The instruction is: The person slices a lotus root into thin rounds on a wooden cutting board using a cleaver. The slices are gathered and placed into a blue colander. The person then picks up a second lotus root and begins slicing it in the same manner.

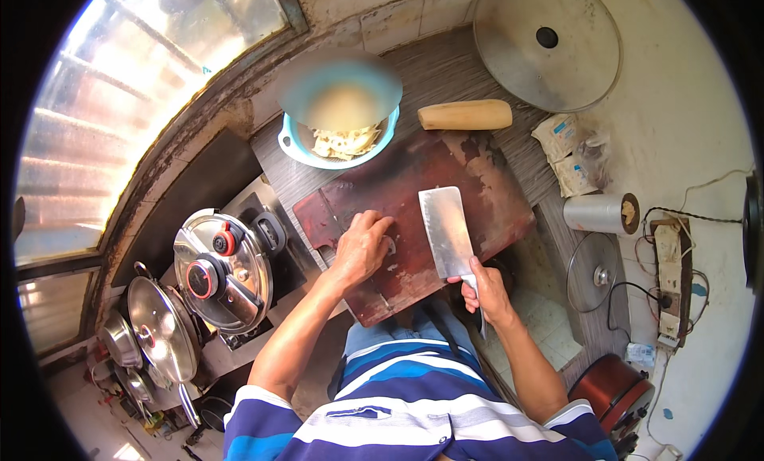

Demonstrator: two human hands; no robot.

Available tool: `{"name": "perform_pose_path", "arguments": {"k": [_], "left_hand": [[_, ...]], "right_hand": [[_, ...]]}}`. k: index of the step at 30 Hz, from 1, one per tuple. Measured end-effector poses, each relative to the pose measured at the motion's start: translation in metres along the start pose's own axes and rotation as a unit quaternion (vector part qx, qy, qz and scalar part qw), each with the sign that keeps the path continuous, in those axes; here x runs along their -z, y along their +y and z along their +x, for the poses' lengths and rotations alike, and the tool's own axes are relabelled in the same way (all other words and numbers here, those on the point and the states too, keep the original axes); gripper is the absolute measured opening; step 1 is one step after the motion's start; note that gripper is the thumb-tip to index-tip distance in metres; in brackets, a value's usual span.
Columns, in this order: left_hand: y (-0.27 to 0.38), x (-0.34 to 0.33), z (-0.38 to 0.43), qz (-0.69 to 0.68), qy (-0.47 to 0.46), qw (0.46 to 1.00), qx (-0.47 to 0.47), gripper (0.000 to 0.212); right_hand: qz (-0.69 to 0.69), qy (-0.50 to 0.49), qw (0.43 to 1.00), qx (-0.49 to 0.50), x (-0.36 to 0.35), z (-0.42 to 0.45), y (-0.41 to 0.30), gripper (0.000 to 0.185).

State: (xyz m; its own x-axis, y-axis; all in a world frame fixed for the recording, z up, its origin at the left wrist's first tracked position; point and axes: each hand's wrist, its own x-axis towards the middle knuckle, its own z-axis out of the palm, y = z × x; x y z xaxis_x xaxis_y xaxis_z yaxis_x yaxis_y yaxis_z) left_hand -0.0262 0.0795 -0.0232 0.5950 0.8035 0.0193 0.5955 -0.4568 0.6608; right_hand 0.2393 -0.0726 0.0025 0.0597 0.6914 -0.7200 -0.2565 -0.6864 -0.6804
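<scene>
My right hand [488, 291] grips the handle of a Chinese cleaver [446, 231]. Its broad blade lies over a worn, reddish-brown chopping board [412, 174] and points away from me. To the left of the blade, my left hand [363, 246] rests low over the board with bent fingers. A small pale piece [391, 246] shows beside its fingertips; whether the fingers pinch it is hard to see. Beyond the board stands a light blue basket [286, 142] holding pale slices, apparently lotus root [346, 143]; a blur covers its upper part. A peeled, pale root section [465, 115] lies on the counter behind the board.
On the left sit a steel pressure cooker [224, 273] and a lidded pan [161, 330]. A large lid [549, 49] leans against the wall at the back right. Tissue packs [564, 154], a foil-like roll [597, 213], a glass lid [591, 273] and corded sockets [669, 282] line the right.
</scene>
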Motion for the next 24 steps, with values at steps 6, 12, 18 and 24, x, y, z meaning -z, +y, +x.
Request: {"name": "perform_pose_path", "arguments": {"k": [6, 12, 18, 24], "left_hand": [[-0.007, -0.007, -0.003, 0.050, -0.079, 0.992, -0.085, 0.021], [-0.008, 0.013, -0.027, -0.128, -0.013, 0.982, 0.140, 0.024], [0.012, 0.000, -0.042, 0.005, -0.034, 0.999, 0.026, 0.054], [0.008, -0.013, -0.029, 0.035, -0.057, 0.998, -0.015, 0.027]], "right_hand": [[-0.007, -0.024, 1.000, 0.015, 0.008, -0.003, 0.022, 0.074], [-0.001, -0.033, 0.999, -0.022, 0.021, -0.009, 0.040, 0.073], [-0.022, -0.050, 0.997, -0.046, 0.021, -0.011, 0.053, 0.070], [-0.044, -0.055, 0.997, -0.043, 0.021, -0.010, 0.058, 0.073]]}}
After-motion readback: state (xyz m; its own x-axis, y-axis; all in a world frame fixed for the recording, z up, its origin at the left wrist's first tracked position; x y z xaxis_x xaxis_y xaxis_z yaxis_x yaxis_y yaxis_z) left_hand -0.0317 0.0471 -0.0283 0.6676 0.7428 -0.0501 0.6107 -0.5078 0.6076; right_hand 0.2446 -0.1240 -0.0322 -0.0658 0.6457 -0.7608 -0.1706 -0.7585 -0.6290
